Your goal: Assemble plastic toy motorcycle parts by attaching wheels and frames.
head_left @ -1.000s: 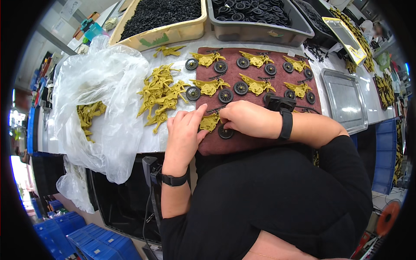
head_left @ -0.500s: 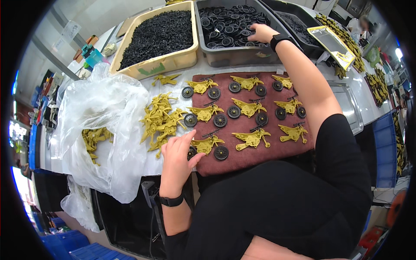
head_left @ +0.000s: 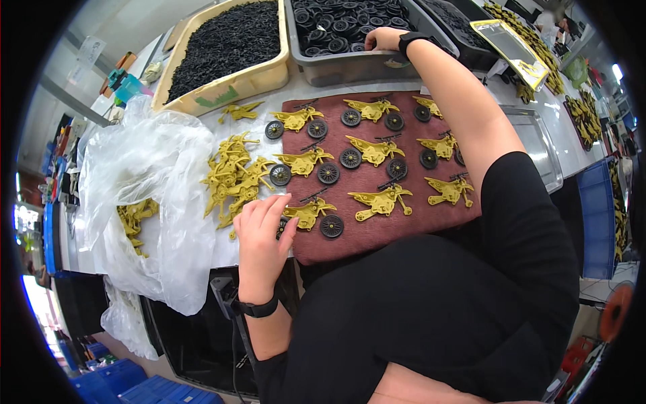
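**A:** What are the fingers doing on your feed?

**B:** I see the left hand (head_left: 261, 225) resting on the near-left corner of the mat, fingers bent down over a yellow toy bike frame (head_left: 306, 213), pinning it rather than lifting it. One black wheel (head_left: 331, 226) sits at the frame's right end; the other end is under the fingertips. The right hand (head_left: 381, 38) is stretched far out into the grey bin (head_left: 350, 65) of black wheels; its fingers dip among them and I cannot tell whether they grip one.

**A:** How would you do this step well?

**B:** I judge it best to keep the frame pressed flat so it stays put, and pick a single wheel, not a clump.

**A:** Materials?

**B:** The frames look like hard moulded plastic, spiky and thin. The wheels are round with ridged rims and spokes. The maroon mat (head_left: 404, 229) looks soft, like felt. A loose pile of frames (head_left: 232, 176) lies just left of it beside a crinkled clear plastic bag (head_left: 145, 195), and a tan bin (head_left: 225, 84) holds small black parts
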Demonstrator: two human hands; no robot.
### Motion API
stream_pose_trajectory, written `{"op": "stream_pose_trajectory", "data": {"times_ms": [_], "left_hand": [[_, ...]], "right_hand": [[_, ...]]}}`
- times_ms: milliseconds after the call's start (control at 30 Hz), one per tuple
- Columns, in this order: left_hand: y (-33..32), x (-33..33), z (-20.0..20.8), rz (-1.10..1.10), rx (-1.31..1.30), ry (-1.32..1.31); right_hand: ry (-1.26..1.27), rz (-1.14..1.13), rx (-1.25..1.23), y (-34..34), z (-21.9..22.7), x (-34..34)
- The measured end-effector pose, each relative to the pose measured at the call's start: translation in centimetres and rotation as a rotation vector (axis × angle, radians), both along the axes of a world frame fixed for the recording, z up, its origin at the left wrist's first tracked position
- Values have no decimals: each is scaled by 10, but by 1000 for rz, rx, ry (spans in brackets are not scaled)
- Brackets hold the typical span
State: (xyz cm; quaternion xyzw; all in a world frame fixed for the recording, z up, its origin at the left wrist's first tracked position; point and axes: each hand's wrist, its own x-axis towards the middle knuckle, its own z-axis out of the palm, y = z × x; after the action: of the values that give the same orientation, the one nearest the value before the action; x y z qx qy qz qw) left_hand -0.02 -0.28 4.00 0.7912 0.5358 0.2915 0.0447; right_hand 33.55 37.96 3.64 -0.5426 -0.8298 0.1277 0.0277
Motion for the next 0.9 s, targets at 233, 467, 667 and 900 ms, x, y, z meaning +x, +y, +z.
{"op": "stream_pose_trajectory", "data": {"times_ms": [233, 467, 667, 900], "left_hand": [[5, 5, -3, -51, -4, 25], [12, 7, -3, -55, -19, -47], [20, 13, 1, -60, 15, -45], [32, 34, 9, -102, -50, -242]], "right_hand": [[-613, -137, 5, -13, 15, -23], [-333, -19, 1, -9, 13, -6], [310, -248, -116, -24, 40, 7], [1167, -225, -395, -78, 73, 27]]}}
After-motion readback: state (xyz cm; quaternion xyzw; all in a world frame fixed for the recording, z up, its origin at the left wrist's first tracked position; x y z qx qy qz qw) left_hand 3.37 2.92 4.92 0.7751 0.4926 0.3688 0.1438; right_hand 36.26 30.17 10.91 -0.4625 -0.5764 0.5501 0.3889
